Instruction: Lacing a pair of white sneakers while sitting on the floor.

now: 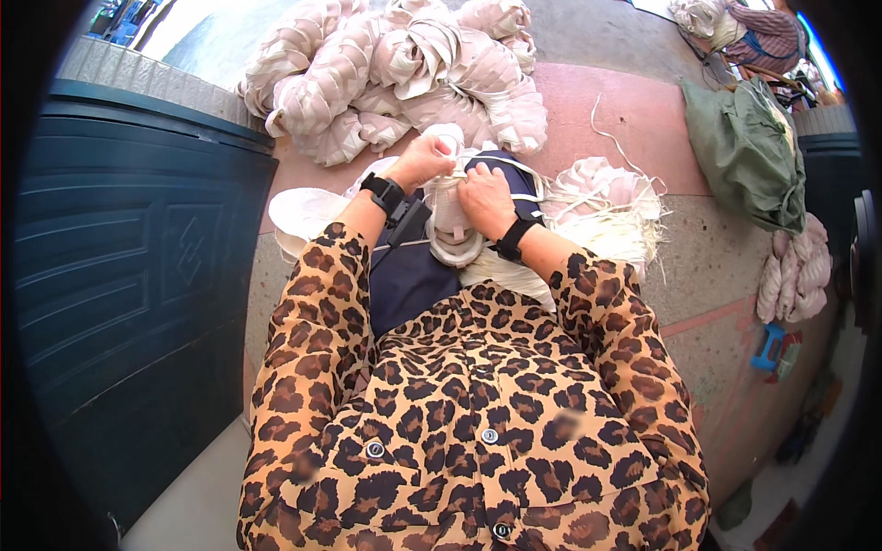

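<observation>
Centrally, shoe-shaped piece (449, 213): lay pale at the frame's upper centre, below the fingers.
Left hand (423, 163): pinched a pale strip (457, 174).
Right hand (488, 196): curled closed on that strip, just beside the left.
Wrapped bundles (413, 69): were heaped at top centre.
Green bag (742, 151): slumped at upper right.

Pale bundles (404, 69) block ahead; floor (698, 253) opens rightward.

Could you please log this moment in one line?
left hand: at pale shoe-like piece; right hand: at same piece; pale bundles: beyond hands
</observation>
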### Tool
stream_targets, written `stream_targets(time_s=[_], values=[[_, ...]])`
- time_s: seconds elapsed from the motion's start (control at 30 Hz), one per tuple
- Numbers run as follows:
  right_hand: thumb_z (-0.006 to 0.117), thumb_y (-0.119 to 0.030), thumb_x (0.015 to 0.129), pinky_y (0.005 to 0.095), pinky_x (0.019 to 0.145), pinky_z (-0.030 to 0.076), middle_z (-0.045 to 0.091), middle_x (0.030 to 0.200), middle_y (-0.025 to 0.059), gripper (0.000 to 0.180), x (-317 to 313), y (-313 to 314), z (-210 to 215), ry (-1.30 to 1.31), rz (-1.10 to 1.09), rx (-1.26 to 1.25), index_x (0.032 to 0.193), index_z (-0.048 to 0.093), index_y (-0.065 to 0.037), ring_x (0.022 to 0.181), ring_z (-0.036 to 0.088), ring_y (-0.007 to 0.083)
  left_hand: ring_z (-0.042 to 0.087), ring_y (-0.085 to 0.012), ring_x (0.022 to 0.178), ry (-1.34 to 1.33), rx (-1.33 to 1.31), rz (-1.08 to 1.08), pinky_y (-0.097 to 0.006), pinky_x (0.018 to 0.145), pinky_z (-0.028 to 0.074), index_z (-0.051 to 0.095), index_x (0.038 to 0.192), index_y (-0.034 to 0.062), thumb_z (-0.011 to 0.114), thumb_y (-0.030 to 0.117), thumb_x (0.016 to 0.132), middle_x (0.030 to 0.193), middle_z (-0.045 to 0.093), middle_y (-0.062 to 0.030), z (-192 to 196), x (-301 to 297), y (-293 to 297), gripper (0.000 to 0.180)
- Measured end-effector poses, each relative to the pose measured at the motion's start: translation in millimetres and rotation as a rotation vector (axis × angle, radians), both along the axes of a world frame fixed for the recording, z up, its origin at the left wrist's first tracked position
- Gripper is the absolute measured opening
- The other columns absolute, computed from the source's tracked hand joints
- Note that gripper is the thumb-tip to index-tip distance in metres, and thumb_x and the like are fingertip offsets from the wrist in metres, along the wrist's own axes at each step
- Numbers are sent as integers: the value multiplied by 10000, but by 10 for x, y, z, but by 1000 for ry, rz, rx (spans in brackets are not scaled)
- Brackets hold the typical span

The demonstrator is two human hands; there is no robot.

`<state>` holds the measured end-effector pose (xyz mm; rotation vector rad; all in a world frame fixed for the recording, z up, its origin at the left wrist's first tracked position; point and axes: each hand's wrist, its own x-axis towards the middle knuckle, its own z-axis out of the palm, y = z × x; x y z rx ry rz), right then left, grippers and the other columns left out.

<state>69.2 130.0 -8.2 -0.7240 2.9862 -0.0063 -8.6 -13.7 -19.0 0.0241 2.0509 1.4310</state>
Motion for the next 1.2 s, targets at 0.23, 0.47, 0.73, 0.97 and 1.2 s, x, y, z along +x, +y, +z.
stream_targets(time_s=[0.23,0.47,0.73,0.97,1.2], values=[[534,-119,689,320,704,352,528,795,42,98,-102,158,212,220,230,-234,755,606,-109,845,488,190,503,-48,569,-236,147,39,-181,464,372,514,912,52,677,76,688,716,575,-12,237,-126,3,277],[558,-37,808,283,570,379,529,688,37,32,-462,947,2102,1171,23,-970,789,582,-48,622,489,190,451,-72,464,-281,-126,-190,-212,380,316,558,661,45,665,65,647,619,573,-65,193,-92,251,109],[604,-103,813,198,630,428,623,746,83,141,-192,1454,2742,1360,-408,-1406,808,622,37,671,552,116,584,-309,908,194,-407,-263,-351,792,448,612,919,-8,625,157,674,918,607,-217,183,48,299,296],[547,-131,858,274,710,443,601,847,118,189,-334,1492,2590,860,-329,-1700,910,571,49,699,545,150,578,-284,776,497,-500,-113,-359,718,455,573,968,6,586,112,733,845,609,-162,134,179,-73,258],[441,-186,915,220,563,393,405,677,6,180,-279,1457,2009,-53,-277,-2055,900,488,-13,588,397,96,475,-300,921,773,-590,-683,-363,790,420,639,857,107,568,138,751,907,551,-78,279,313,157,132]])
